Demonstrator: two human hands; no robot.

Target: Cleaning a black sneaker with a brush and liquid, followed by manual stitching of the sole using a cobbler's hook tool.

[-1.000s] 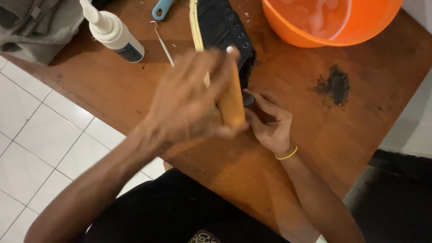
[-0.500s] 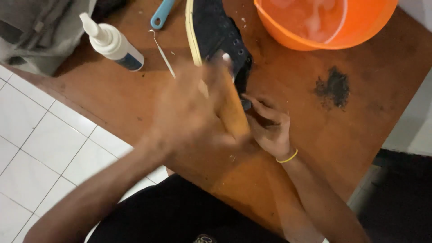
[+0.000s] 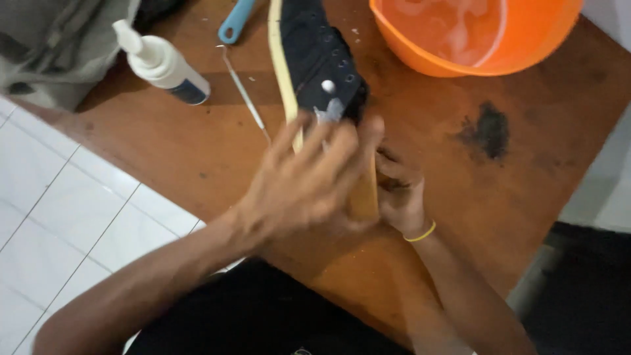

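**Two hands on a black shoe**

While the black shoe (image 3: 322, 59) lies on its side on the brown desk (image 3: 164, 144), both hands hold its near end. The left hand (image 3: 309, 184) is on top, with the fingers spread wide over the shoe and the yellowish sole (image 3: 282, 72). It looks blurry, so I cannot tell if it grips hard or only rubs. A tan piece (image 3: 363, 190), maybe part of the sole or a brush, sits under that hand. The right hand (image 3: 401, 197) is tucked below, curled around the end of the shoe, likely to keep it from sliding. A yellow band (image 3: 420, 235) goes around that wrist.

The shoe points away from the person, so the end being worked on is close and easy to reach. A little white blob (image 3: 327, 86) sits on the black cloth of the shoe.

An orange bowl (image 3: 420, 52) stands just past the shoe, near enough for a quick dip. A white bottle (image 3: 161, 62) lies on its side to the left. A thin metal pick (image 3: 243, 95) and a blue handle (image 3: 234, 20) rest beside the shoe. A dark smudge (image 3: 486, 128) marks the desk on the right. Grey cloth (image 3: 52, 39) is bunched in the far left corner.
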